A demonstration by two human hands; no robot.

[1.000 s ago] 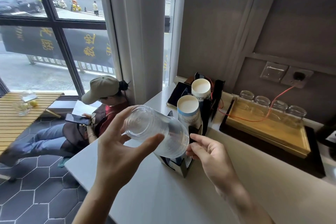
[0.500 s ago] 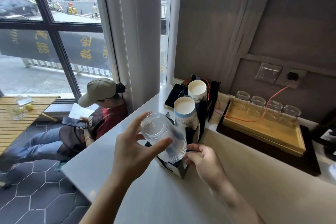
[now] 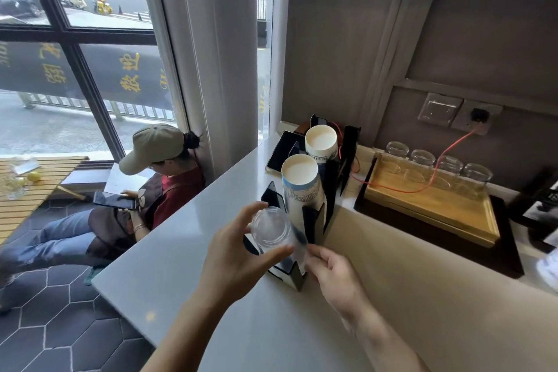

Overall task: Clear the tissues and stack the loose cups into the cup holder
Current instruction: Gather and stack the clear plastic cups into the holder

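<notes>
My left hand grips a clear plastic cup, bottom end toward me, its mouth down in the nearest slot of the black cup holder. My right hand touches the cup's lower rim at the holder's front corner, fingers curled against it. Two stacks of white paper cups stand in the holder behind: a near stack and a far stack.
A dark phone or tablet lies behind the holder. A wooden tray with several glass cups and a red cable sits at right. The white counter edge drops off at left, where a person sits on the floor.
The clear cup has gone down and forward from mid-air into the holder's front slot. My right hand followed it down to the holder's front.
</notes>
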